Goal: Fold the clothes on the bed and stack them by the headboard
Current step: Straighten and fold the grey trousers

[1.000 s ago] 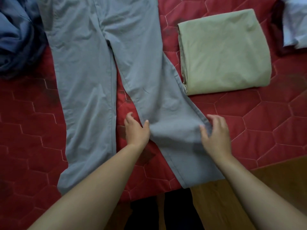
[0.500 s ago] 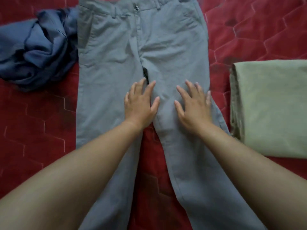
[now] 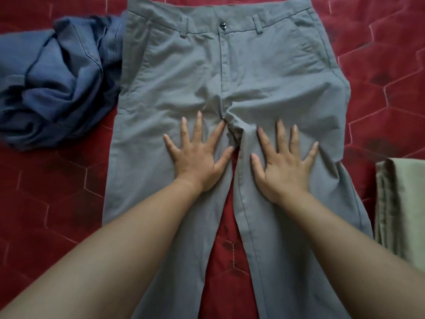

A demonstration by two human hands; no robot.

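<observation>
Two hands, left hand (image 3: pixel 197 157) and right hand (image 3: pixel 284 166), flat on one grey trousers (image 3: pixel 230 72).

Both bare forearms reach forward from the near edge, converging slightly. The left hand (image 3: pixel 199 157) lies flat, palm down, fingers spread wide. The right hand (image 3: pixel 283 166) lies just beside it, equally flat and splayed.

grey trousers (image 3: pixel 174 72): matt woven cloth, fine-textured, lightly creased at the crotch; small glossy dark button (image 3: pixel 223 25). bed cover (image 3: pixel 379 72): red quilted fabric, faint sheen, hexagon stitching. blue garment (image 3: pixel 53 88): soft matt cloth, rumpled. folded beige cloth (image 3: pixel 404 203): matt.
</observation>
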